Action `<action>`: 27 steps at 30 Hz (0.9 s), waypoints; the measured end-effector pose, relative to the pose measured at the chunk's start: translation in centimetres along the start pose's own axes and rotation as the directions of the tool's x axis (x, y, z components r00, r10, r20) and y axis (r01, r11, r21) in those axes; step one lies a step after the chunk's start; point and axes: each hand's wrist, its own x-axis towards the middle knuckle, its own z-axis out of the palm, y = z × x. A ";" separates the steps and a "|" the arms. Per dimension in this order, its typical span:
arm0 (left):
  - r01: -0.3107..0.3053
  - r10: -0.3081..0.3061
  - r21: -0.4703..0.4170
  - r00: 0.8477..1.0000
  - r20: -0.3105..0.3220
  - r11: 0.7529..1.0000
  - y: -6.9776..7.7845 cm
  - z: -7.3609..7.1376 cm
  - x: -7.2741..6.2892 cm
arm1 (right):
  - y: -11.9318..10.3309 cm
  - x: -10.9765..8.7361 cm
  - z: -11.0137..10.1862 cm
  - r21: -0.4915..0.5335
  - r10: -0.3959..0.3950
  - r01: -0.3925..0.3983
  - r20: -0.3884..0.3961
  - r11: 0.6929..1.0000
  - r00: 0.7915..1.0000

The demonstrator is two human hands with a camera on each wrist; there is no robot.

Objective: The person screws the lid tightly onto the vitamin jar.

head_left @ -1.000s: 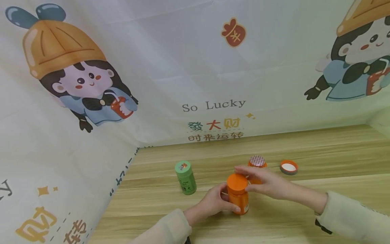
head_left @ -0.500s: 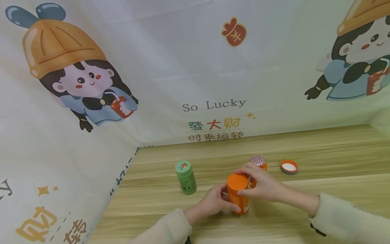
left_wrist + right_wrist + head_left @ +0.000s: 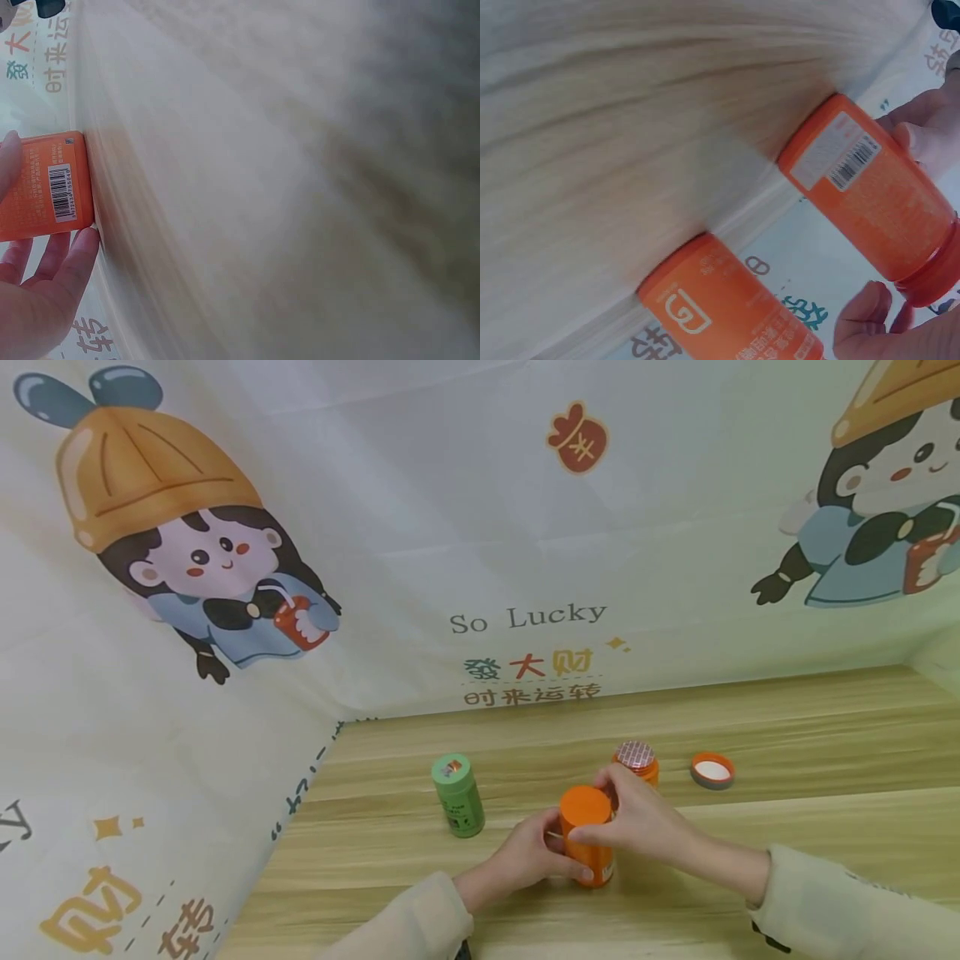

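Note:
An orange plastic bottle (image 3: 588, 862) with an orange screw cap (image 3: 586, 806) stands upright on the wooden table. My left hand (image 3: 521, 855) grips its body from the left, thumb across the front. From the right, my right hand (image 3: 647, 827) holds the cap, thumb in front and fingers behind. In the left wrist view the bottle (image 3: 37, 187) shows a barcode label near its base. The right wrist view has the barcode side of the bottle (image 3: 874, 199) too, with curled fingers of my right hand (image 3: 889, 330) beside the cap (image 3: 936, 274).
Behind my right hand stands a second orange bottle (image 3: 637, 760), uncapped, with a patterned seal on top. An orange-and-grey cap (image 3: 712, 771) lies upside down to its right. A green canister (image 3: 459, 797) stands at the left. A printed cloth (image 3: 405, 543) hangs behind the table.
My right hand has moved left and slightly toward me, its thumb coming round the front of the cap. My left hand and the bottle have stayed in place.

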 end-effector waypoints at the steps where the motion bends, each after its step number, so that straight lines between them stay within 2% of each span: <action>1: 0.000 0.000 -0.001 1.000 -0.001 1.000 0.0 0.0 0.0 | -0.1 0.0 0.0 -0.009 0.013 -0.013 0.003 1.000 1.000; 4: 0.003 -0.003 -0.002 1.000 0.002 1.000 0.0 0.0 0.1 | -0.3 -0.1 -0.4 -0.036 0.020 -0.019 0.027 0.999 0.999; 8: -0.001 0.001 0.009 1.000 0.000 1.000 0.0 0.0 0.1 | -0.5 -0.2 -1.4 -0.033 -0.077 0.079 0.076 0.996 0.994; 10: 0.000 0.000 0.020 1.000 -0.007 1.000 0.0 0.0 0.1 | -0.4 -0.1 -2.1 0.017 -0.158 0.157 0.111 0.987 0.981; 13: -0.001 0.001 0.027 1.000 -0.015 1.000 0.0 0.0 0.0 | -0.2 0.1 -2.9 0.099 -0.250 0.235 0.188 0.967 0.950; 15: 0.000 0.000 0.026 1.000 -0.018 1.000 0.0 0.0 0.0 | -0.1 0.2 -3.2 0.121 -0.274 0.251 0.236 0.960 0.932; 18: -0.002 0.002 0.025 1.000 -0.018 1.000 -0.1 0.0 0.1 | -0.2 0.2 -3.5 0.101 -0.268 0.250 0.280 0.963 0.922; 22: 0.003 -0.002 0.033 1.000 -0.019 0.999 -0.2 0.0 0.1 | -0.2 0.2 -3.5 0.075 -0.275 0.265 0.265 0.961 0.924; 27: 0.004 -0.003 0.044 1.000 -0.028 0.999 -0.3 0.1 0.3 | 0.2 0.3 -2.8 0.043 -0.334 0.332 0.182 0.942 0.925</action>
